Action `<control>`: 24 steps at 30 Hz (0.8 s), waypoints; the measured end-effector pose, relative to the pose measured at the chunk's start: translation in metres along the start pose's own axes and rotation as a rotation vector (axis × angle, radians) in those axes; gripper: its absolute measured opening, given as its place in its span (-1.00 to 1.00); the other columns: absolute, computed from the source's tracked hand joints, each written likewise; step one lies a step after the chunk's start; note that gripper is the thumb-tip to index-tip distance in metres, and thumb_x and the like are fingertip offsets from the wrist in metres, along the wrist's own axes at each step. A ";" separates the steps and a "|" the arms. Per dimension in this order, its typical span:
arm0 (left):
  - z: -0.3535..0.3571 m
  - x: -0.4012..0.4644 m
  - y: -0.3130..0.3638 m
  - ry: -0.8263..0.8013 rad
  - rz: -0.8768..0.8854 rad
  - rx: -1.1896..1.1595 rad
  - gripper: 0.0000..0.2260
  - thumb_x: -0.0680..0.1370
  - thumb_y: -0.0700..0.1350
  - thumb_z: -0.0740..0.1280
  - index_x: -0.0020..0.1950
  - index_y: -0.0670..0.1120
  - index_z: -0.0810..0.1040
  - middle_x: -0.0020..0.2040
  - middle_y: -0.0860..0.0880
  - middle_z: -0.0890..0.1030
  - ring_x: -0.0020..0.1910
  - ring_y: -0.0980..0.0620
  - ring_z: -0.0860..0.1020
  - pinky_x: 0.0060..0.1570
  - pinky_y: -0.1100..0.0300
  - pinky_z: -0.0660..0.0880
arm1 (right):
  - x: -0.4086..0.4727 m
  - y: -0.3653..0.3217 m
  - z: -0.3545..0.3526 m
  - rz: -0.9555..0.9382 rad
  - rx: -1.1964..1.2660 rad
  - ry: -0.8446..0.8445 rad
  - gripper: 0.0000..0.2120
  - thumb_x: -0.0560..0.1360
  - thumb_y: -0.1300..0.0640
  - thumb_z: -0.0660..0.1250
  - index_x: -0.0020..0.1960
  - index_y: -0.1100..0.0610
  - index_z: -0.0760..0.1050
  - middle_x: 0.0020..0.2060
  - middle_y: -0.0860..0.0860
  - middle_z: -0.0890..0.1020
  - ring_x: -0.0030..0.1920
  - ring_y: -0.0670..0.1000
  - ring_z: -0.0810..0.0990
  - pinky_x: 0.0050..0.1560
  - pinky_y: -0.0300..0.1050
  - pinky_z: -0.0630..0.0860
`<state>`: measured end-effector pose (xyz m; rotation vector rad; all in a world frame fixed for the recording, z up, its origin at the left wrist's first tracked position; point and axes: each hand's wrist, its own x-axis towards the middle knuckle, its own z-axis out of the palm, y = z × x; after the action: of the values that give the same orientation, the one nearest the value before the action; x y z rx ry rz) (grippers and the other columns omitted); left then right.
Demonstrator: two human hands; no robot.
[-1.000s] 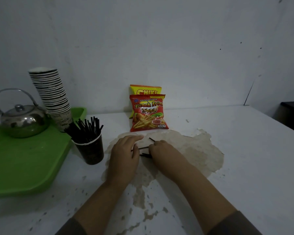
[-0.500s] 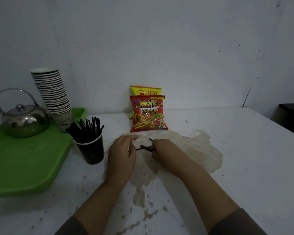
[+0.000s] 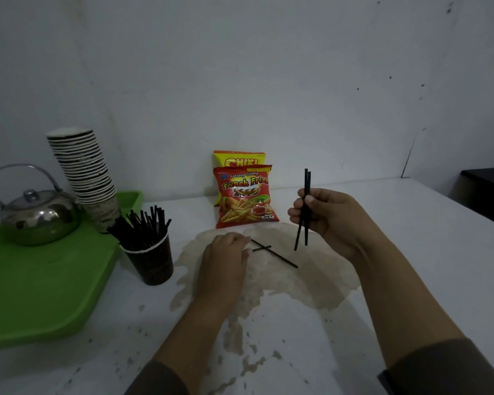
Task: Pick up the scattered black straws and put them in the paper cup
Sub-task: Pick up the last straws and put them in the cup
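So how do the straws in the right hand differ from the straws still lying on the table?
The straws in the right hand stand nearly upright, lifted off the table; the straws on the table lie flat. The held pair runs almost side by side; the lying pair crosses. The right hand grips its pair, while the left hand only touches the lying ones at their ends. All are thin and black.

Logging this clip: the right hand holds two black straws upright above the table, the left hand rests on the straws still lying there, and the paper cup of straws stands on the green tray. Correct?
Not quite. In the head view the paper cup stands on the white table, beside the green tray, not on it. The right hand does hold two black straws upright, and the left hand rests on the straws still lying there.
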<state>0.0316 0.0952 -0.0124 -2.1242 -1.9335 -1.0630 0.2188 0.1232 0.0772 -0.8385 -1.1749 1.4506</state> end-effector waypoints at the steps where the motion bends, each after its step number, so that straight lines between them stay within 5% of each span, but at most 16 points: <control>1: 0.003 0.002 0.001 -0.021 0.001 0.033 -0.74 0.56 -0.15 0.23 0.25 -0.05 0.50 0.18 -0.03 0.57 0.12 0.01 0.46 0.13 0.17 0.40 | 0.000 -0.001 0.000 0.003 0.000 0.004 -0.80 0.58 0.34 0.08 -0.04 0.25 0.48 -0.27 0.11 0.57 -0.19 0.10 0.62 -0.07 -0.04 0.59; 11: -0.003 0.004 -0.003 -0.168 0.086 0.213 -0.78 0.54 -0.25 0.20 0.02 0.02 0.55 -0.05 0.02 0.58 -0.07 0.05 0.46 -0.09 0.23 0.32 | -0.002 -0.010 0.003 -0.033 -0.138 0.039 -0.81 0.60 0.34 0.05 -0.05 0.24 0.43 -0.30 0.12 0.52 -0.22 0.13 0.57 -0.04 -0.01 0.57; 24: -0.034 0.024 0.006 -0.665 0.044 0.415 -0.79 0.58 -0.23 0.12 0.10 0.02 0.44 0.13 -0.03 0.48 0.18 -0.04 0.37 0.15 0.11 0.22 | -0.007 -0.023 0.003 -0.084 -0.136 0.051 -0.84 0.60 0.34 0.05 0.03 0.27 0.41 -0.31 0.11 0.52 -0.24 0.11 0.57 0.00 0.01 0.56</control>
<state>0.0215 0.0972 0.0284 -2.4142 -2.0712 0.1037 0.2238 0.1148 0.0995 -0.9033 -1.2662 1.2854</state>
